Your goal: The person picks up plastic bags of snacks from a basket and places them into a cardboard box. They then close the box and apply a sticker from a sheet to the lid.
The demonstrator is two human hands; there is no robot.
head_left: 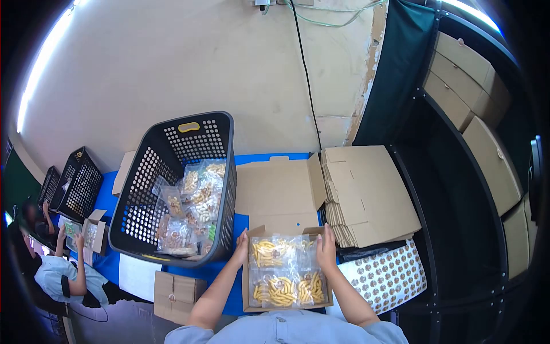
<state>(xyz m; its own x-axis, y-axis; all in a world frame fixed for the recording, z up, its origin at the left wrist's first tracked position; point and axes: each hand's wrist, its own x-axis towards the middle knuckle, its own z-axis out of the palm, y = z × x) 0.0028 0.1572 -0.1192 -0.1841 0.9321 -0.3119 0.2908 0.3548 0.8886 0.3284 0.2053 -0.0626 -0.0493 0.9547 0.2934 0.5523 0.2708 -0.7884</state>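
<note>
An open cardboard box (247, 286) sits on the blue table in front of me, filled with clear bags of yellow snacks (282, 269). My left hand (240, 250) rests against the box's left wall, fingers on its rim. On the right side my right hand (327, 250) presses on the bags and the box's right edge. The box's lid flap (279, 189) lies open behind it.
A dark perforated basket (172, 146) with several snack bags stands to the left. A stack of flat cardboard (369, 192) lies to the right, above a sheet of round stickers (389, 275). A closed box (177, 295) sits at lower left. Another person (66, 275) works at far left beside more baskets (77, 180).
</note>
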